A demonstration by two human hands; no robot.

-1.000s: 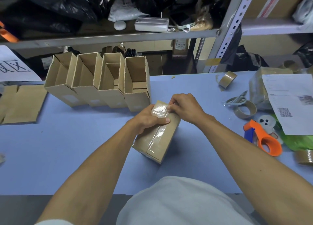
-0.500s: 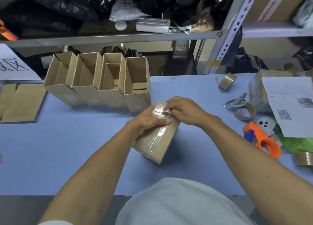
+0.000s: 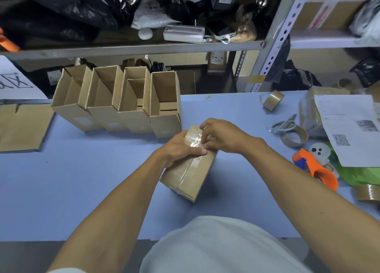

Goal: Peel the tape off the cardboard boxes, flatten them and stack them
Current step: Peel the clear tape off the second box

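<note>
A closed brown cardboard box [image 3: 193, 176] lies on the blue table [image 3: 82, 180], sealed along its top with clear tape [image 3: 193, 141]. My left hand [image 3: 178, 147] grips the box's far end from the left, thumb across the top. My right hand [image 3: 220, 137] pinches the loosened, crinkled end of the tape near the far end of the box. Several open cardboard boxes [image 3: 123, 102] stand in a row behind. Flattened cardboard [image 3: 20, 126] lies at the far left.
At the right lie tape rolls [image 3: 273, 100], scissors [image 3: 284, 125], an orange tape dispenser [image 3: 316, 170], a wrapped parcel under printed paper [image 3: 347, 128] and another tape roll [image 3: 368, 192]. A metal shelf [image 3: 131, 48] with bags overhangs the back.
My right hand has drawn the tape end from the box's far edge toward me, and the tape now bunches up under my fingers. The left hand stays on the box.
</note>
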